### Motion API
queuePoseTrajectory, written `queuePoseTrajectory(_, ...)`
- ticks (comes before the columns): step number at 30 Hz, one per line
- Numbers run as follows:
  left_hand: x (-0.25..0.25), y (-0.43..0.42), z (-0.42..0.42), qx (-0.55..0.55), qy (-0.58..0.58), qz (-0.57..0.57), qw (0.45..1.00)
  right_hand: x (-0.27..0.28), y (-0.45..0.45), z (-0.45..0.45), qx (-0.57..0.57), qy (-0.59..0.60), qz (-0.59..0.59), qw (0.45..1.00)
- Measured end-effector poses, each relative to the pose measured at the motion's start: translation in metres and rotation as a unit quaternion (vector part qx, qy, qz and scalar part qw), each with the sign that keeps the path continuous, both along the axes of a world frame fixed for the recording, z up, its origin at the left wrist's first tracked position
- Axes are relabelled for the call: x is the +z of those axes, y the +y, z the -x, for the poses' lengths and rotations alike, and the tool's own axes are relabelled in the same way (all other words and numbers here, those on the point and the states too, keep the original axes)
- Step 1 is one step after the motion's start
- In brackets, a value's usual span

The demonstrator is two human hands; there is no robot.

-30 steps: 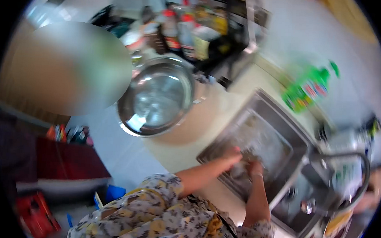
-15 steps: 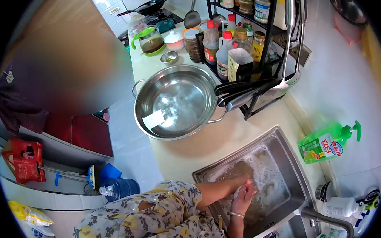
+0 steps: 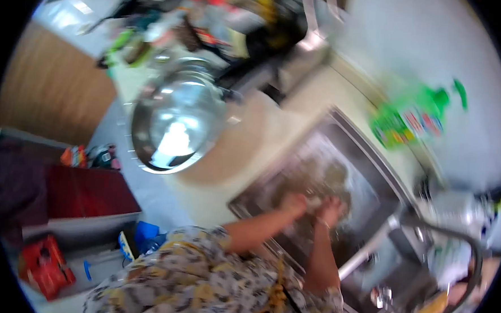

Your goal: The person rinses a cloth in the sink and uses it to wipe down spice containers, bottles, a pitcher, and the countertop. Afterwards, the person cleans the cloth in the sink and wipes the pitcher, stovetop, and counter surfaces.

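Note:
Both hands are over the left basin of the steel sink (image 3: 370, 148), which holds cloudy water with foam and brown, blurred lumps (image 3: 334, 173). My left hand (image 3: 294, 204) is low at the water, its fingers smeared by motion. Close beside it on the right is my right hand (image 3: 330, 210), with a bracelet at the wrist. Between the two hands shows a pale patch, too blurred to name. Whether either hand holds something cannot be made out.
A wide steel pan (image 3: 179, 119) stands on the counter (image 3: 221, 183) left of the sink. Behind the sink is a green soap bottle (image 3: 408, 119). A curved faucet (image 3: 467, 236) arches over the right basin. Blurred bottles and a rack fill the back.
The camera view has swung, shifting the sink, pan and soap bottle up and left. My hands were pressed together half a second ago; now they are slightly apart and lower in the basin.

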State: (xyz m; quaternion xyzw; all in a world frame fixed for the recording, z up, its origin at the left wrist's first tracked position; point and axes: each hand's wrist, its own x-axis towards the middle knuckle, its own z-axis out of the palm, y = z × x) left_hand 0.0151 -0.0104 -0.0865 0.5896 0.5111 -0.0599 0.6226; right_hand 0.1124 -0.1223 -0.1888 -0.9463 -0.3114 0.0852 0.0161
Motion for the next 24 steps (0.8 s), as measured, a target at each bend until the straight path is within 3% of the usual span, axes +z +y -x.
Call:
queuePoseTrajectory(2, 0.018, 0.009, -0.006, 0.057, 0.08, 0.179, 0.979, 0.01, 0.017, 0.01, -0.056, 0.003, 0.189, 0.98)
queuePoseTrajectory(3, 0.021, 0.011, -0.01, 0.107, 0.082, 0.273, 0.952, -0.007, 0.028, 0.014, -0.016, 0.066, 0.241, 0.968)
queuePoseTrajectory(4, 0.02, 0.013, -0.014, 0.161, 0.087, 0.359, 0.915, -0.001, 0.035, 0.029, -0.07, 0.116, 0.069, 0.988)
queuePoseTrajectory(5, 0.014, 0.013, -0.017, 0.181, 0.03, 0.391, 0.902, 0.008, 0.041, 0.044, -0.104, 0.167, -0.109, 0.975)
queuePoseTrajectory(6, 0.002, 0.013, -0.016, 0.204, -0.026, 0.42, 0.884, 0.058, 0.05, 0.061, -0.176, 0.19, -0.361, 0.896)
queuePoseTrajectory(8, -0.038, 0.028, -0.001, 0.163, -0.119, 0.491, 0.847, 0.14, 0.059, 0.073, -0.204, 0.231, -0.375, 0.874)
queuePoseTrajectory(10, -0.002, 0.043, -0.009, 0.078, -0.126, 0.496, 0.856, 0.168, 0.057, 0.076, -0.229, 0.271, -0.395, 0.847)
queuePoseTrajectory(11, 0.004, 0.038, -0.013, 0.159, -0.117, 0.475, 0.858, 0.172, 0.053, 0.08, -0.209, 0.303, -0.407, 0.836)
queuePoseTrajectory(12, 0.004, 0.035, -0.011, 0.159, -0.115, 0.476, 0.858, 0.174, 0.05, 0.083, -0.187, 0.334, -0.418, 0.824)
queuePoseTrajectory(14, 0.003, 0.028, -0.006, 0.189, -0.228, 0.47, 0.832, 0.164, 0.053, 0.08, -0.172, 0.301, -0.411, 0.843)
queuePoseTrajectory(16, 0.003, 0.017, -0.008, 0.198, -0.187, 0.432, 0.86, 0.127, 0.055, 0.071, -0.169, 0.22, -0.337, 0.9)
queuePoseTrajectory(17, 0.001, 0.014, -0.008, 0.209, -0.147, 0.391, 0.884, 0.12, 0.057, 0.067, -0.17, 0.221, -0.337, 0.899)
queuePoseTrajectory(20, -0.06, 0.018, 0.0, 0.219, -0.114, 0.348, 0.904, 0.097, 0.066, 0.043, -0.213, 0.311, -0.332, 0.865)
queuePoseTrajectory(22, -0.037, 0.016, 0.002, 0.176, -0.111, 0.299, 0.931, 0.068, 0.066, 0.025, -0.133, 0.227, -0.053, 0.963)
queuePoseTrajectory(23, -0.023, 0.018, 0.002, 0.13, -0.109, 0.245, 0.954, 0.058, 0.056, 0.018, -0.133, 0.228, -0.053, 0.963)
queuePoseTrajectory(24, -0.015, 0.019, 0.001, 0.129, -0.108, 0.243, 0.955, 0.048, 0.042, 0.01, -0.173, 0.169, -0.141, 0.96)
